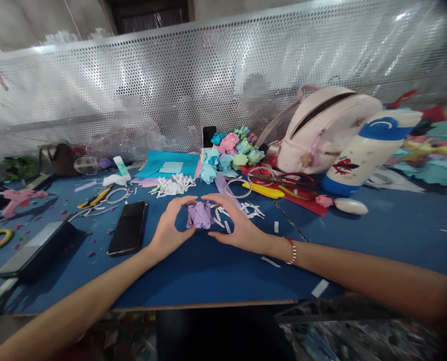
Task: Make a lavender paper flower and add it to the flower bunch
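Observation:
A purple folded-paper piece [199, 215] with creased, pointed edges is held between both hands above the blue table. My left hand [173, 224] curls round its left side, thumb at the lower edge and fingers at the top. From the right, my right hand [238, 228] has its index finger at the top edge and its thumb by the lower right corner. White paper strips [251, 209] lie behind my right hand, and a pile of white paper cuttings [174, 185] sits beyond the left one.
A black phone [127, 228] and a power bank [37, 248] lie left. Behind are colourful paper flowers [231, 153], blue paper sheets [170, 163] and a yellow cutter [263, 190]. A pale backpack [321, 130] and white-and-blue bottle [368, 155] stand right, before a perforated metal panel [193, 75].

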`<state>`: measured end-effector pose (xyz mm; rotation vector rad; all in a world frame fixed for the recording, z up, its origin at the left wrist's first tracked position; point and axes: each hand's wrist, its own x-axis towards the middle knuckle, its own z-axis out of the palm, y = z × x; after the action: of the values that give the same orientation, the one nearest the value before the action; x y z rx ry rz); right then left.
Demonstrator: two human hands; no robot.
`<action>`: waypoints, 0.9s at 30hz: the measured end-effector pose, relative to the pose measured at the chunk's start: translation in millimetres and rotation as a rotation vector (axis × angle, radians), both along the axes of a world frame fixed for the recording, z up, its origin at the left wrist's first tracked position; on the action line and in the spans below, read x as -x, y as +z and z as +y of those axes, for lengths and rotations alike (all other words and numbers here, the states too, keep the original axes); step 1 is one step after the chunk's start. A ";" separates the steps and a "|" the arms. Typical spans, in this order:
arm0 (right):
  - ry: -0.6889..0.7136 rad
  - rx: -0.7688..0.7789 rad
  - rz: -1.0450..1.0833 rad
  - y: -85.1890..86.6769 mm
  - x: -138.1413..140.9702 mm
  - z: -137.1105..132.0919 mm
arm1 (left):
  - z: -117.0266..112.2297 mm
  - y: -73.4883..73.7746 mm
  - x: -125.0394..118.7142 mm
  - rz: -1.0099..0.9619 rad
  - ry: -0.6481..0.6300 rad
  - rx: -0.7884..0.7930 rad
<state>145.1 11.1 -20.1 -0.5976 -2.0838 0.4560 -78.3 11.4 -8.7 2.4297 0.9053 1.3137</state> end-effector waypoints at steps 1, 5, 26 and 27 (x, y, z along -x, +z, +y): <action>-0.014 0.003 0.007 -0.5 -0.1 0.9 | 0.7 1.3 0.9 0.009 -0.008 -0.036; -0.035 0.017 0.039 -2.7 -1.1 5.1 | 2.0 5.6 2.2 0.038 0.024 -0.130; 0.007 -0.039 0.001 3.1 -1.8 -3.1 | -5.0 6.9 -2.1 0.175 -0.053 -0.008; 0.017 -0.041 0.001 3.0 -2.1 -3.0 | -4.6 6.9 -1.7 0.165 -0.054 0.007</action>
<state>147.2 8.1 -17.1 -0.5563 -2.0937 0.4218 -76.6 6.8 -1.8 2.5681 0.8741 1.1035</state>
